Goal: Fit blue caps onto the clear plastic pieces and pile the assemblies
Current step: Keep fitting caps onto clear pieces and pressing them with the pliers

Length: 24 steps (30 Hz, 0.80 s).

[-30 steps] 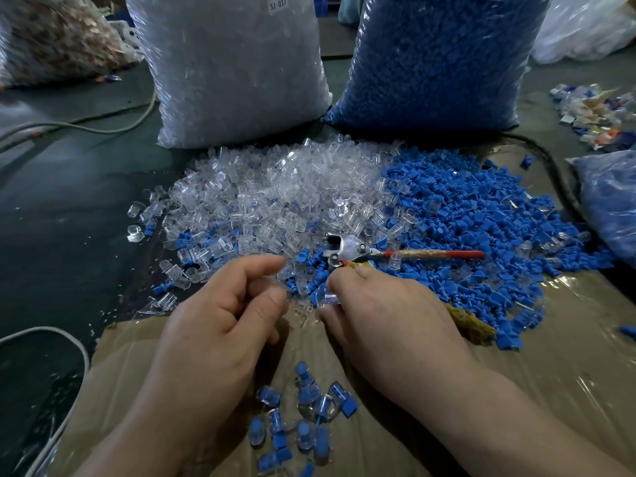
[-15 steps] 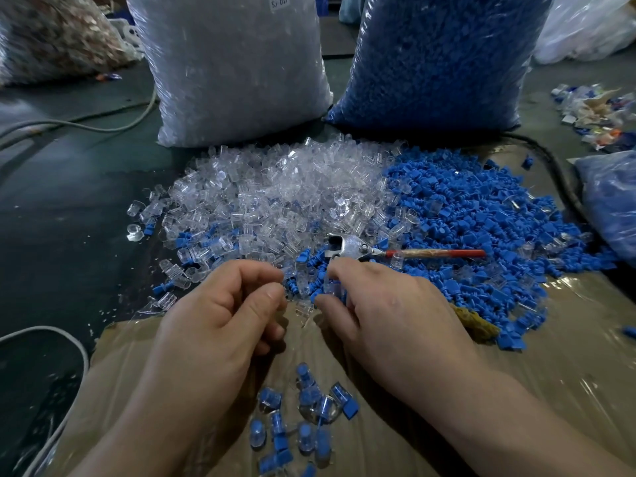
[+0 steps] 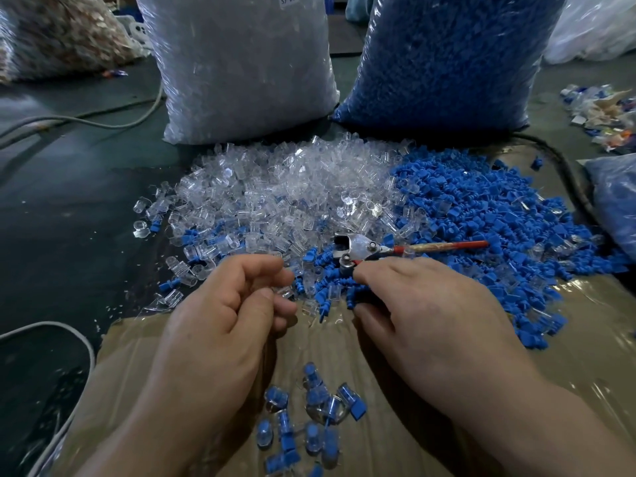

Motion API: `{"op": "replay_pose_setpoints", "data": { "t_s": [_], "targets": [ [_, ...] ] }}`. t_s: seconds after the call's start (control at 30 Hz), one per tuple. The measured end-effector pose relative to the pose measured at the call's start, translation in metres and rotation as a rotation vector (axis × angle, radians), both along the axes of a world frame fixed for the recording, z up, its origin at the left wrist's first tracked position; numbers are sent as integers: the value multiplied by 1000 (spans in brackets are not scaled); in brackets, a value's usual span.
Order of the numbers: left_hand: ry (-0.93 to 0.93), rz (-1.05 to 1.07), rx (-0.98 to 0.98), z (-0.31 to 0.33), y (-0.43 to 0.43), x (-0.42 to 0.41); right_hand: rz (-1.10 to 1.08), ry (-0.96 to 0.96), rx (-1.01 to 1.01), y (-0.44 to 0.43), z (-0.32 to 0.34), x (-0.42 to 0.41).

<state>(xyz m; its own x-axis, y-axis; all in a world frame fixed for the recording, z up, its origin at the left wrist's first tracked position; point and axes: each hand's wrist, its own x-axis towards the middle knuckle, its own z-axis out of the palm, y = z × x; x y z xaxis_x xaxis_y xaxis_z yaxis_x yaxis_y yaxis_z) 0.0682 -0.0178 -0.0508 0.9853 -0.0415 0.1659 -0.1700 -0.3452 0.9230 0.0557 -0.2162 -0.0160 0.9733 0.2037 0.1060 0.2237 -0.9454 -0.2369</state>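
Note:
A heap of clear plastic pieces (image 3: 275, 187) lies ahead, and a heap of blue caps (image 3: 481, 215) adjoins it on the right. My left hand (image 3: 227, 311) hovers at the heaps' near edge and pinches a clear piece (image 3: 283, 291) between thumb and forefinger. My right hand (image 3: 426, 304) reaches into the near fringe of blue caps, thumb and forefinger pinching a blue cap (image 3: 348, 295). The rest of its grip is hidden under the hand. A small pile of finished assemblies (image 3: 309, 418) lies on the cardboard (image 3: 568, 339) between my wrists.
A metal tool with a red handle (image 3: 378, 249) lies across the heaps just beyond my right hand. A big bag of clear pieces (image 3: 241, 63) and a bag of blue caps (image 3: 440, 56) stand behind. A white cable (image 3: 81, 342) loops at the left; another bag (image 3: 616, 201) sits right.
My right hand moved forward and slightly right, away from my left hand, into the blue caps. My left hand stayed nearly in place, holding its clear piece.

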Motion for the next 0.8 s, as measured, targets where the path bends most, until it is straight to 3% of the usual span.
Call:
{"op": "replay_pose_setpoints", "data": {
  "t_s": [0.2, 0.57, 0.7, 0.8],
  "targets": [
    [-10, 33, 40, -2, -2, 1, 154, 58, -57, 7, -2, 2],
    [4, 11, 10, 2, -4, -1, 140, 41, -10, 6, -6, 6],
    [-20, 33, 13, 6, -4, -3, 103, 6, 54, 5, -8, 6],
    [-80, 87, 170, 11, -1, -4, 28, -31, 240, 4, -5, 5]
  ]
}}
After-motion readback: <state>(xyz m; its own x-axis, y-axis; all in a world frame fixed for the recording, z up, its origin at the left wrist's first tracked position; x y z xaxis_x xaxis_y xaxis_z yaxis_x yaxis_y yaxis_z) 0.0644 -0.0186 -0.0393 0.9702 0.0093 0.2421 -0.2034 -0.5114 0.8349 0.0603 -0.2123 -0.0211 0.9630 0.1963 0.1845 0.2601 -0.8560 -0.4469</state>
